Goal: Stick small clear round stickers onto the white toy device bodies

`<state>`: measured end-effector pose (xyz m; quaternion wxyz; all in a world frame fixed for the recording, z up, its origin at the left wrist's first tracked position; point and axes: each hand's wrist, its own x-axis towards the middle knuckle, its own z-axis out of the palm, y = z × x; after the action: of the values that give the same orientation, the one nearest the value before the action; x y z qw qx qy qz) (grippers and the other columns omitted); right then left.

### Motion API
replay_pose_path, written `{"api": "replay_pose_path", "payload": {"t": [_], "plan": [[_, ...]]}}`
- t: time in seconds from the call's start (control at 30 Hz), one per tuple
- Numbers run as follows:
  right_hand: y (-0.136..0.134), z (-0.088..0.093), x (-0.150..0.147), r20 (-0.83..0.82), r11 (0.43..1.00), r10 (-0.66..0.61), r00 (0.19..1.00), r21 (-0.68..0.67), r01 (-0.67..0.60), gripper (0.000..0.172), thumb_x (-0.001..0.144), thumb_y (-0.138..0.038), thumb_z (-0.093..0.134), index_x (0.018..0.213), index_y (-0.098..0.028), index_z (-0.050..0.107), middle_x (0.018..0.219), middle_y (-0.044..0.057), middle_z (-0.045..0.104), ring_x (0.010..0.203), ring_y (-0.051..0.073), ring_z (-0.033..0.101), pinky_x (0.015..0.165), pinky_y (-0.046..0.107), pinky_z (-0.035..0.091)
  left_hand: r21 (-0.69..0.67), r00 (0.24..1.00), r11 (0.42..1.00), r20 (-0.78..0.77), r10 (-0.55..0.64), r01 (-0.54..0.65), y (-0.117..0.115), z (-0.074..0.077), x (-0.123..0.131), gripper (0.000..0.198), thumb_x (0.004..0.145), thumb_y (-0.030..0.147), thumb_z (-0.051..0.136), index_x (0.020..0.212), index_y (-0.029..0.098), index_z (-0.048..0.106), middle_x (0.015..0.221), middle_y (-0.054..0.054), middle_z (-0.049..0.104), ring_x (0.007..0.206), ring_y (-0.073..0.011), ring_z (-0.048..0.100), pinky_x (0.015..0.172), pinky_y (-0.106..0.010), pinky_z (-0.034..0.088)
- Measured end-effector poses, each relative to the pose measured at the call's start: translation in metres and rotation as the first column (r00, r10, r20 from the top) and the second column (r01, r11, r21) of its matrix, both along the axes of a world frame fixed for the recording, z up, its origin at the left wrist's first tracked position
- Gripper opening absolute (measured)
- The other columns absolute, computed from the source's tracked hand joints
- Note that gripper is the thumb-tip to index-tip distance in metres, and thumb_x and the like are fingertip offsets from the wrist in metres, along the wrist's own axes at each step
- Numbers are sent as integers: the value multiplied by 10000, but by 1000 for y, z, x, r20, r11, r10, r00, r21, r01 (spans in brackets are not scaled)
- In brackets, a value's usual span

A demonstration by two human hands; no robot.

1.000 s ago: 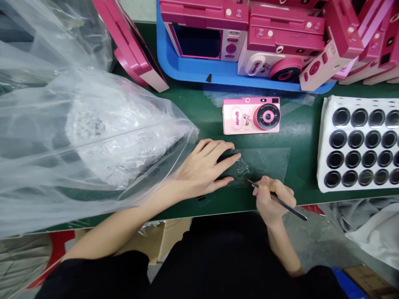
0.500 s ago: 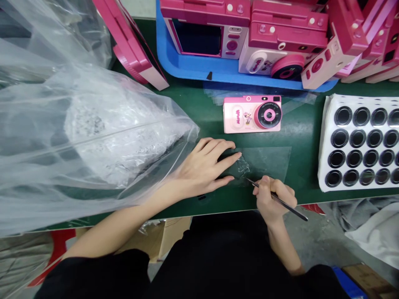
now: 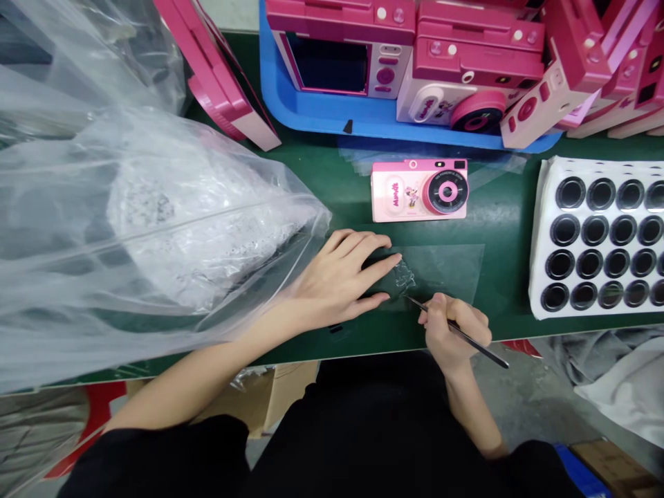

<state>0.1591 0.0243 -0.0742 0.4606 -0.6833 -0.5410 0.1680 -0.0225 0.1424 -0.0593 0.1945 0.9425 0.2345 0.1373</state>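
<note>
The right grip (image 3: 449, 332) is narrow, thumb and fingers pinched around a slim black pointed tool (image 3: 469, 344), its tip reaching toward 10 o'clock to the lower edge of a clear plastic film (image 3: 446, 273). The left grip (image 3: 339, 277) is wide, palm down, its spread fingers pressing on the film's left end. The film lies flat on the green worktop (image 3: 363, 342), just in front of the person, with a small wrinkled patch (image 3: 404, 278) between the left fingertips and the tool's tip. At 12 o'clock from the film sits a pink toy camera (image 3: 419, 190), with a blue tray (image 3: 332, 115) of pink camera parts beyond it. A white sheet of black-ringed discs (image 3: 596, 238) lies at 3 o'clock, and a large clear plastic bag (image 3: 155, 207) at 9 o'clock touches the left wrist.
</note>
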Motion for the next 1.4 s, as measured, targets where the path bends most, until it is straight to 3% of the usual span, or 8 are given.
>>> {"api": "replay_pose_path", "payload": {"t": [0.43, 0.83, 1.4], "plan": [[-1, 0, -2, -13, 997, -81, 997, 5, 81, 437, 829, -1, 580, 522, -204, 344, 419, -93, 460, 392, 86, 562, 422, 203, 436, -7, 1000, 1000, 6, -1, 1, 0, 0, 0, 389, 904, 293, 629, 1235, 93, 590, 1218, -212, 611, 1113, -333, 576, 889, -478, 463], [3, 2, -2, -22, 995, -98, 995, 25, 98, 417, 835, -13, 575, 529, -209, 369, 442, -89, 523, 375, 85, 568, 408, 196, 450, -22, 1000, 1000, 3, 2, -2, 0, 0, 0, 386, 912, 302, 617, 1241, 102, 585, 1226, -211, 608, 1115, -332, 570, 893, -488, 460], [4, 5, -3, -27, 995, -96, 995, 18, 96, 421, 834, -2, 575, 526, -198, 365, 425, -100, 492, 370, 73, 553, 421, 185, 437, -6, 1000, 1000, 11, 3, -3, -1, 0, 0, 390, 901, 298, 635, 1229, 90, 600, 1213, -206, 613, 1108, -330, 580, 897, -471, 462]]}}
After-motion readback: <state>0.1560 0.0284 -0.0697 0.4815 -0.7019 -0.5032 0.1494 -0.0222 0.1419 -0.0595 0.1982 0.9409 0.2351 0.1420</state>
